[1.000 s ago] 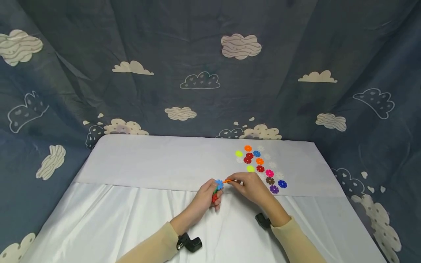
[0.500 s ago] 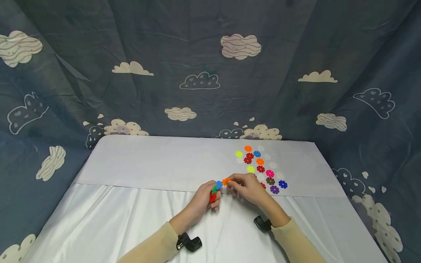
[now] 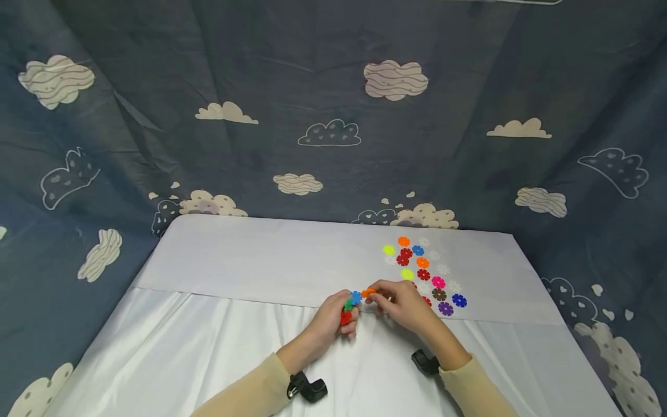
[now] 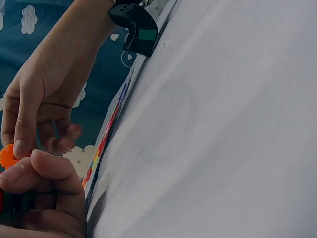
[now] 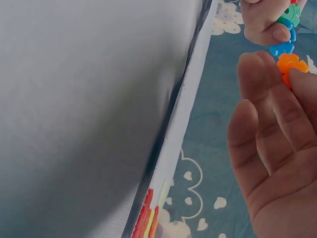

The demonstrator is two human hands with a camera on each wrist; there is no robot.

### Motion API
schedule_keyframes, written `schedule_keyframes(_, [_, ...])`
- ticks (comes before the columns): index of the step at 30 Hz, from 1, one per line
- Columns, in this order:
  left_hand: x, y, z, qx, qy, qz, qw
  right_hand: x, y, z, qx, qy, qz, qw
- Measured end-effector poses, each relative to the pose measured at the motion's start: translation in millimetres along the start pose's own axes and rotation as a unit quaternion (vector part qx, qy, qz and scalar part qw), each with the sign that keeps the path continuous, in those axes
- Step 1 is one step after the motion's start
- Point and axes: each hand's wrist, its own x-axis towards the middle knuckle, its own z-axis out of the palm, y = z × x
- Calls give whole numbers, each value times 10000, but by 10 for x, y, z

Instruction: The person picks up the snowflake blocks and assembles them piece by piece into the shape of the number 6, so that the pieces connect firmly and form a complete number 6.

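My left hand (image 3: 327, 319) holds a short chain of notched plastic flower discs: a red disc (image 3: 345, 317) lowest, a green disc (image 3: 348, 304) above it, and a blue disc (image 3: 356, 297) at the top by the thumb. Between thumb and forefinger, my right hand (image 3: 402, 302) pinches an orange flower disc (image 3: 367, 292), right beside the blue one. The right wrist view shows the orange disc (image 5: 292, 63) close to the edge of the blue disc (image 5: 283, 48). Its other fingers are loosely bent. In the left wrist view, my left fingers hide most of the chain.
Loose flower discs lie on the white-covered table (image 3: 234, 260) beyond my right hand, among them a dark blue disc (image 3: 459, 300), a purple disc (image 3: 445, 308), a pink disc (image 3: 438, 282) and several white ones. A dark cloud-print curtain (image 3: 323, 87) hangs behind the table.
The orange disc has turned from edge-on to showing more of its face, staying near the blue disc. The chain has tilted a little in my left hand. The head view has shifted slightly.
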Motion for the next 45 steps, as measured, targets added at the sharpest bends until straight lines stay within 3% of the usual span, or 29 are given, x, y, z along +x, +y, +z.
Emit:
schedule_keyframes(8, [2, -34, 41, 160, 24, 55, 9999, -35, -7, 7, -378, 95, -286, 9988])
schedule_keyframes(15, [-11, -21, 60, 386, 243, 39, 9990, -10, -15, 30, -577, 183, -677, 9959])
schedule_keyframes(19, [-8, -26, 73, 553, 309, 82, 9980, -10, -26, 41, -713, 121, -715, 9948])
schedule_keyframes(24, [-13, -1, 90, 751, 287, 220, 9965, 3, -37, 20, -1176, 347, -806, 9892])
schedule_keyframes(27, [-12, 2, 64, 699, 135, 275, 9971, 10, -15, -5, -1393, 542, -865, 9850])
schedule_keyframes(32, [5, 4, 2, 223, -30, 203, 9995, -3, 15, -7, -1394, 492, -862, 9852])
schedule_keyframes(37, [10, 15, -8, 556, 87, 127, 9983, 1, 0, 32, -1510, 444, -865, 9837])
schedule_keyframes(40, [9, 14, -3, 731, 297, 115, 9968, 17, 34, -43, -1622, 455, -466, 9846])
schedule_keyframes(42, [12, 8, -1, 683, 410, 121, 9968, 22, 109, -158, -1656, 532, 185, 9846])
schedule_keyframes(45, [15, -1, 8, 599, 419, 165, 9972, -1, 258, -374, -1796, 850, 1428, 9696])
